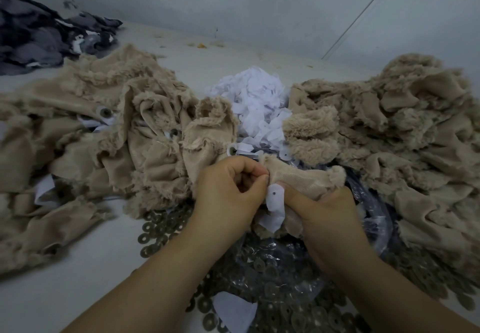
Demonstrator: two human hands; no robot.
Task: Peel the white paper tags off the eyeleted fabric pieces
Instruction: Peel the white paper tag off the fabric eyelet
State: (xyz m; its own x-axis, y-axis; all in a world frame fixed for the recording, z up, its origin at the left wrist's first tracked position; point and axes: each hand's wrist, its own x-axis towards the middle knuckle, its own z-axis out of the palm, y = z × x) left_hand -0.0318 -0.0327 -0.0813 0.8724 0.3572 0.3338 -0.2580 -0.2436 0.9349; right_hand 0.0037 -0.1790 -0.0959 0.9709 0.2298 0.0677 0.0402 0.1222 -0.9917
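Observation:
Between my two hands is a beige plush fabric piece (298, 177), held over the bag of rings. A white paper tag (275, 203) with a small dark hole hangs from its underside. My left hand (228, 192) pinches the fabric's left edge just above the tag with curled fingers. My right hand (322, 216) grips the fabric from below, thumb lying against the tag. A heap of beige pieces with eyelets and white tags (104, 125) lies on the left. Another beige heap (389, 130) lies on the right.
A mound of loose white paper tags (257, 101) sits at the back centre. A clear plastic bag of dark metal rings (285, 267) lies under my hands, with rings spilled around (161, 229). Dark grey fabric (39, 36) is piled far left. A wall rises behind.

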